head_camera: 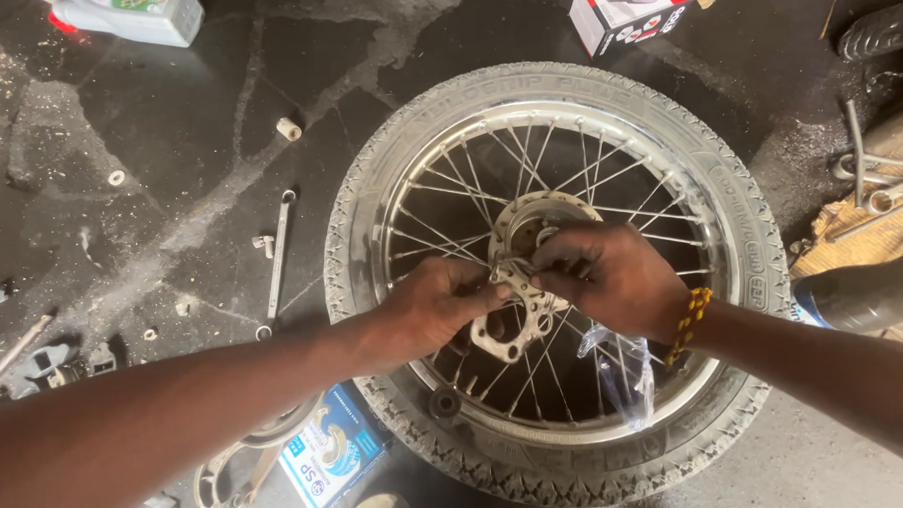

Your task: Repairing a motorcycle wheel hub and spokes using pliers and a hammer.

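Observation:
A spoked motorcycle wheel with a black tyre (405,152) lies flat on the dark floor. At its hub sits a drilled metal disc (509,331). My left hand (440,304) and my right hand (611,275) meet over the hub, fingers pinched together on a small metal part at the disc's upper edge; the part itself is mostly hidden by my fingers. A yellow and brown beaded band (691,317) circles my right wrist. A clear plastic bag (623,370) hangs below my right hand over the spokes.
A long ring spanner (278,268) lies left of the wheel beside small spacers (290,128). A white oil bottle (130,7) is at top left, a red and white box (625,15) at top centre, a blue box (329,455) below, rods (874,189) at right.

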